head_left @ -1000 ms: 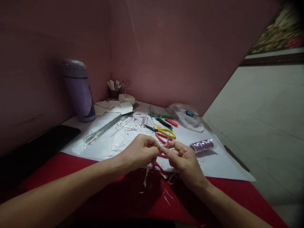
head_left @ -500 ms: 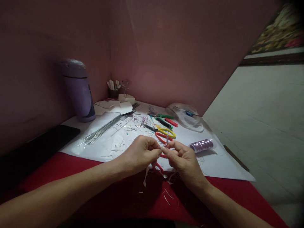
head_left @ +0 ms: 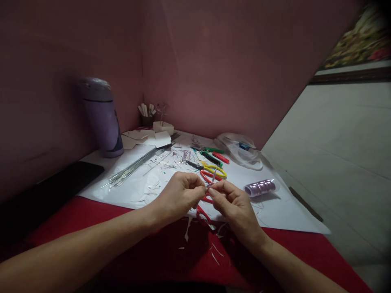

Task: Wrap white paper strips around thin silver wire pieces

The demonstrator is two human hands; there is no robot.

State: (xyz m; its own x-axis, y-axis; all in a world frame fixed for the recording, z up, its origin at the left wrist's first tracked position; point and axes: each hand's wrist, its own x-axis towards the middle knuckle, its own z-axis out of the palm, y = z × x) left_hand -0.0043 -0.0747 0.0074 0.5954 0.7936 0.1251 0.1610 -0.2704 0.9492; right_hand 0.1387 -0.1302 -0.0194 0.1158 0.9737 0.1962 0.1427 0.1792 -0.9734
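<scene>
My left hand (head_left: pixel 186 191) and my right hand (head_left: pixel 233 203) meet over the front of the white sheet, both closed in a pinch. Between the fingertips is a small strip of purple ribbon (head_left: pixel 214 174), its free end standing up above my right fingers. How much of it lies inside the fingers is hidden. Just behind and below my hands are red-handled scissors (head_left: pixel 203 215), partly covered by them. Beyond lie yellow-handled pliers (head_left: pixel 210 168). To the right of my right hand rests a roll of shiny purple ribbon (head_left: pixel 261 188).
A bundle of thin metal wires (head_left: pixel 132 167) lies left on the white sheet (head_left: pixel 293 211), with scattered clippings around. Green-handled pliers (head_left: pixel 212 158), a red cutter (head_left: pixel 220 157) and a clear plastic bag (head_left: pixel 241 152) are farther back. A purple bottle (head_left: pixel 102 118) stands left.
My hands stay together with only slight finger movement. The upright purple strip now leans a little differently, and the fingertips have drawn slightly apart.
</scene>
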